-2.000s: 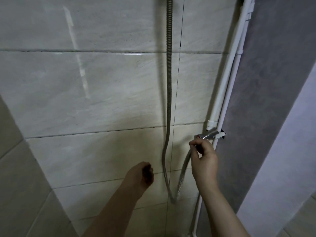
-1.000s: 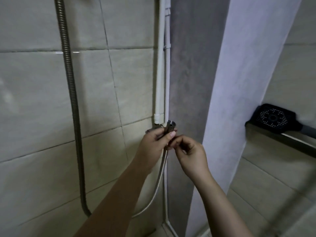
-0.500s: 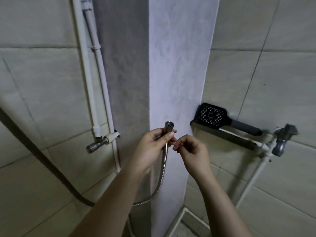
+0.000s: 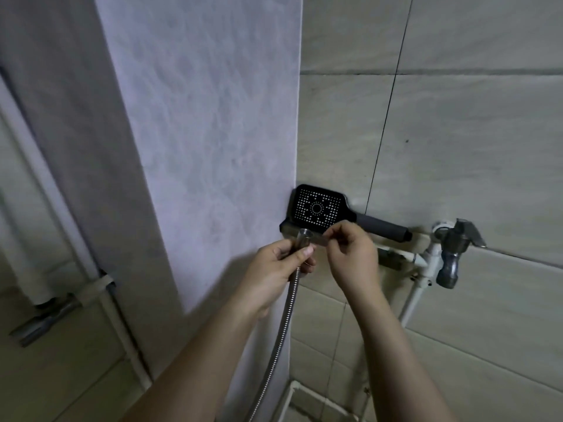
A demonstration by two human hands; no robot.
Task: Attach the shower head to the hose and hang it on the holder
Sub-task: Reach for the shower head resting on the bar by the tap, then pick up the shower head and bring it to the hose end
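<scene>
A black square shower head [image 4: 316,208] with a dark handle [image 4: 382,228] lies face-out on a narrow ledge [image 4: 393,260] against the tiled wall, its handle pointing right. My left hand [image 4: 281,264] grips the ribbed metal hose [image 4: 281,327] just below its open threaded end fitting [image 4: 304,237], which points up. My right hand [image 4: 355,254] is right of the fitting with thumb and fingers pinched together near it; whether it holds something small I cannot tell. The hose end sits just below and in front of the shower head.
A metal tap [image 4: 454,254] on white pipes [image 4: 422,278] sticks out of the wall at right. A grey plastered column [image 4: 195,132] fills the middle. White vertical pipes [image 4: 45,214] and a valve [image 4: 45,321] stand at left.
The view has swung right, away from the left valve toward the ledge. Both hands carried the hose end over until it is just below the shower head.
</scene>
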